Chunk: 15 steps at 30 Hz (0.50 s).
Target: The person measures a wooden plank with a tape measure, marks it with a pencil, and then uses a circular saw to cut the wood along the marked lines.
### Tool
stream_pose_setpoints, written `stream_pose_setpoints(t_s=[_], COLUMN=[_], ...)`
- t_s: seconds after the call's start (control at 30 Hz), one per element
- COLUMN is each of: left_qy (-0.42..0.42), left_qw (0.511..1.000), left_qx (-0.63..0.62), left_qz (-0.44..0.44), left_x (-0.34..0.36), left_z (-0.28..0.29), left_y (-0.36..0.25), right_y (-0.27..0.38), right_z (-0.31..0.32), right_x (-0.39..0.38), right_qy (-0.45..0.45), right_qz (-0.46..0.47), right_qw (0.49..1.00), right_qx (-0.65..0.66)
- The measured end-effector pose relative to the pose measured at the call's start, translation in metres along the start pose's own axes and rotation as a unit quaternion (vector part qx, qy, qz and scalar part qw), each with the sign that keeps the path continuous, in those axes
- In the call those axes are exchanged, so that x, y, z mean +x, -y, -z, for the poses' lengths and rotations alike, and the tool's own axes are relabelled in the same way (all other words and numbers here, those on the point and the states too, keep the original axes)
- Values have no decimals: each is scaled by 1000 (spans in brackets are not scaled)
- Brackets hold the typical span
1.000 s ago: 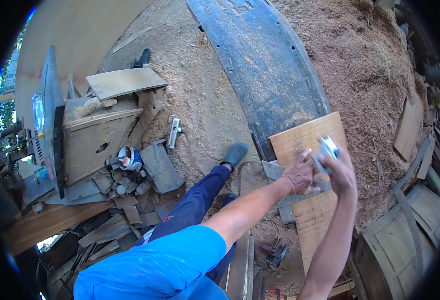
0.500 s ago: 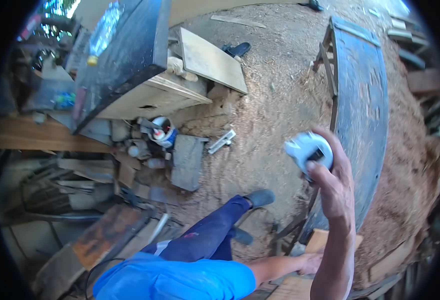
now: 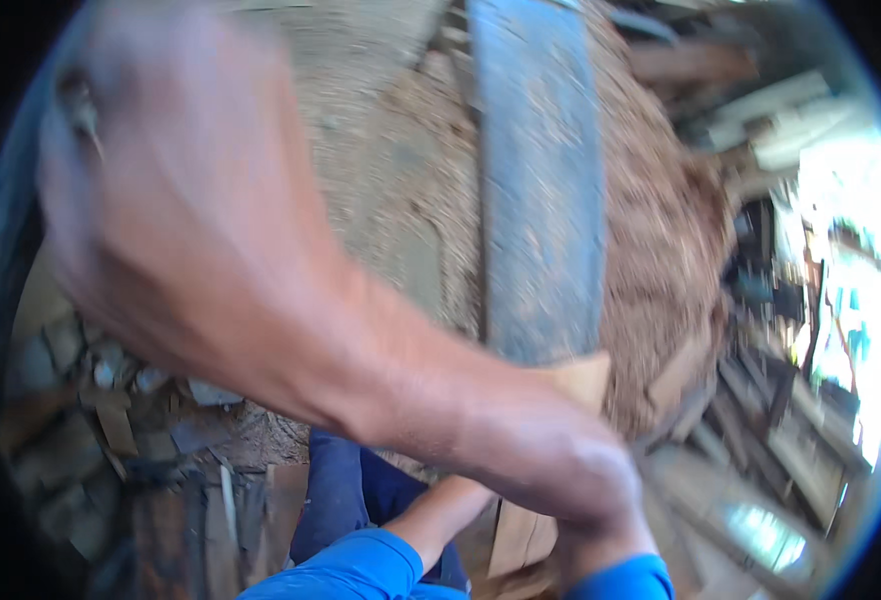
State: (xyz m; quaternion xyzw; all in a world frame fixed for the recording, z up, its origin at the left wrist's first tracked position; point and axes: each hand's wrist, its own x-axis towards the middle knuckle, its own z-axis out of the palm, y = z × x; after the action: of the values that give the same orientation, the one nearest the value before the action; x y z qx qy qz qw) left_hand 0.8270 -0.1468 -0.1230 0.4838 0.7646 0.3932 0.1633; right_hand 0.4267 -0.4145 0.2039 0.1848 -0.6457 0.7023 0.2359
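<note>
Close to the camera and smeared by motion, my right hand (image 3: 166, 150) fills the upper left of the view. Its forearm (image 3: 411, 390) reaches across from the lower right. A small dark patch shows at the hand's left edge, but the fingers and anything in them cannot be made out. My left forearm (image 3: 446, 515) passes beneath the right one, and that hand is hidden behind it. Beside the hidden left hand, parts of a pale wooden board (image 3: 521, 540) show on both sides of my right forearm, at the near end of a long blue-grey bench (image 3: 541, 180).
Brown sawdust or shavings (image 3: 651, 220) are heaped right of the bench. Wood offcuts (image 3: 781, 430) are piled at the right, near a bright opening. More scraps and planks (image 3: 201, 520) lie at the lower left. My legs (image 3: 331, 500) stand left of the board.
My right hand has swung from beside the bench to the upper left, nearer the camera. The round whitish object it held no longer shows clearly. The view has turned right, and my left hand has become hidden.
</note>
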Motion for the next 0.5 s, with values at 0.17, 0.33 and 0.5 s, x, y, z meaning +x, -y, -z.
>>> stream_pose_setpoints(t_s=[0.17, 0.33, 0.5], left_qy=[77, 238, 275], left_qw=[994, 959, 931], left_qx=[-10, 109, 176], left_qz=[-74, -112, -161], left_x=[3, 10, 27], left_z=[15, 49, 41], left_y=[-17, -46, -25], right_y=[55, 160, 121], right_z=[215, 217, 171], right_x=[-281, -486, -541], right_qy=[-235, -743, -851], right_qz=[-385, -369, -331], right_qw=[880, 555, 359], right_qx=[-150, -51, 194])
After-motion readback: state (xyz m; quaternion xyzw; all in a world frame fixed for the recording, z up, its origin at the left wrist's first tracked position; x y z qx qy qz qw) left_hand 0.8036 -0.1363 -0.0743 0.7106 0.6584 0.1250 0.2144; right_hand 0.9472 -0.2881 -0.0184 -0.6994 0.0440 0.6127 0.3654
